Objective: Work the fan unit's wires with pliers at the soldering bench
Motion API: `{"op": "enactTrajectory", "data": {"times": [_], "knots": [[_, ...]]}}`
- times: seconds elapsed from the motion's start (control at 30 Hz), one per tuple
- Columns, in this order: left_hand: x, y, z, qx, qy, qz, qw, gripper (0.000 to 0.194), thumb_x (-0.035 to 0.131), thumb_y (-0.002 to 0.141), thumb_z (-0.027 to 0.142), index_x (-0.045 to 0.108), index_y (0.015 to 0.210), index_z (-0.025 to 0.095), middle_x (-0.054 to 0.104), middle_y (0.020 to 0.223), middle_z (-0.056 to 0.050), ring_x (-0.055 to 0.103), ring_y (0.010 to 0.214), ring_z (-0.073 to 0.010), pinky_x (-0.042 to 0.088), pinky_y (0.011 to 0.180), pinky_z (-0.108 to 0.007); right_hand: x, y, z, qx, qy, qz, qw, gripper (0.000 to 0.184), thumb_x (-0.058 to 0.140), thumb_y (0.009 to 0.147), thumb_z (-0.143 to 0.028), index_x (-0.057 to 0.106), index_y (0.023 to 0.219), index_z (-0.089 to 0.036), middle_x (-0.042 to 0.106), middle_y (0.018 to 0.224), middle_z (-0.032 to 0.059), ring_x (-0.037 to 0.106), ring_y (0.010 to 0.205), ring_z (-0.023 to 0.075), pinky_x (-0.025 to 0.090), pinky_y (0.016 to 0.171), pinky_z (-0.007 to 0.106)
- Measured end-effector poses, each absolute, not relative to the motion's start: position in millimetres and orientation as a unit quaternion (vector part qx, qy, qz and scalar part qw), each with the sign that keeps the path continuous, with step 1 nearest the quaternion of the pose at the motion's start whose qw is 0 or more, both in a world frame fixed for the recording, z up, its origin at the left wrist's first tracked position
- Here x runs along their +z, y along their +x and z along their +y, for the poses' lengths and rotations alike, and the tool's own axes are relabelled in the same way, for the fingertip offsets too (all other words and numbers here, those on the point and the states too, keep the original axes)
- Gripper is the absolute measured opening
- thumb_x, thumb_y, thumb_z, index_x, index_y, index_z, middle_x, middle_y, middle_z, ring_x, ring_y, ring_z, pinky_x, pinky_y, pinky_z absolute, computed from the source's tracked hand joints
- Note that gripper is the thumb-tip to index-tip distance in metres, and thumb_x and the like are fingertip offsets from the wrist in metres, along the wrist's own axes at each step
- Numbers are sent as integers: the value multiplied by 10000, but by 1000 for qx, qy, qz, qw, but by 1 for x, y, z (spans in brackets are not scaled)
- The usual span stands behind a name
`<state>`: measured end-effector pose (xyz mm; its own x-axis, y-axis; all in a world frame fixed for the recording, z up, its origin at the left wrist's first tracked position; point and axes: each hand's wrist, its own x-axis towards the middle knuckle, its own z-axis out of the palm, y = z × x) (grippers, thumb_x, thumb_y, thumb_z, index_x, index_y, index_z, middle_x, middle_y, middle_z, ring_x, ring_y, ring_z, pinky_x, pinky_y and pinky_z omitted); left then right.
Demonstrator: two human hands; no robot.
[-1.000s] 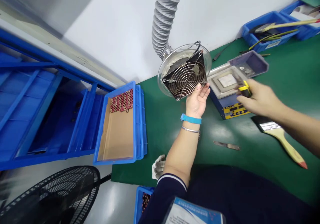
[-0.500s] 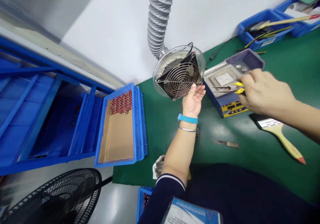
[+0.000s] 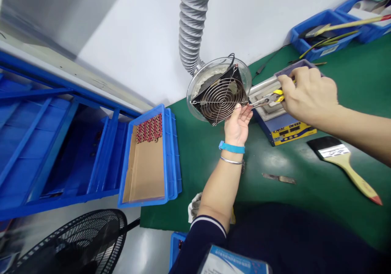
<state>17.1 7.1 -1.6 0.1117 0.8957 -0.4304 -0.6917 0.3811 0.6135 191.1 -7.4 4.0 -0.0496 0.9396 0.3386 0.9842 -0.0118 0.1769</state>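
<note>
My right hand [image 3: 307,92] is closed around long-nose pliers [image 3: 266,99] with yellow grips. The pliers' tips point left and meet my left hand [image 3: 238,123] at its fingertips. Palm up and fingers curled, my left hand is at the lower right corner of a black square fan with a round wire grille [image 3: 222,98]. A small reddish thing shows at the fingertips, too small to make out. Beneath the pliers and my right hand stands a blue bench unit [image 3: 290,133] with a yellow display panel and a light, framed top.
A grey flexible duct [image 3: 194,25] leads to the fan's clear hood. Left stands a blue tray [image 3: 166,151] with cardboard and rows of red ring parts. A wide brush [image 3: 351,172] and a small blade [image 3: 279,178] lie on the green table. Blue bins [image 3: 326,45] stand at the back right.
My right hand has moved left and slightly up with the pliers, bringing their tips from above the bench unit to my left fingertips. My left hand has stayed at the fan's corner.
</note>
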Motion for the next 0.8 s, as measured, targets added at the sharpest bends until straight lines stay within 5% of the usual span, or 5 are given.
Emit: {"op": "enactTrajectory", "data": {"times": [0.27, 0.8], "knots": [[-1, 20, 7, 538, 142, 393, 732, 231, 536, 951, 242, 682, 857, 90, 656, 1288, -113, 456, 1376, -251, 390, 1153, -393, -5, 196, 2, -204, -688, -683, 134, 421, 322, 1025, -340, 477, 1348, -119, 485, 1188, 182, 458, 971, 262, 241, 605, 293], [-2, 25, 6, 553, 136, 402, 717, 174, 559, 937, 221, 661, 843, 117, 644, 1303, -86, 468, 1377, -250, 415, 1137, -399, 9, 189, 9, -191, -691, -694, 64, 432, 112, 1050, -245, 493, 1170, -81, 476, 1103, 185, 483, 932, 237, 126, 606, 305]]}}
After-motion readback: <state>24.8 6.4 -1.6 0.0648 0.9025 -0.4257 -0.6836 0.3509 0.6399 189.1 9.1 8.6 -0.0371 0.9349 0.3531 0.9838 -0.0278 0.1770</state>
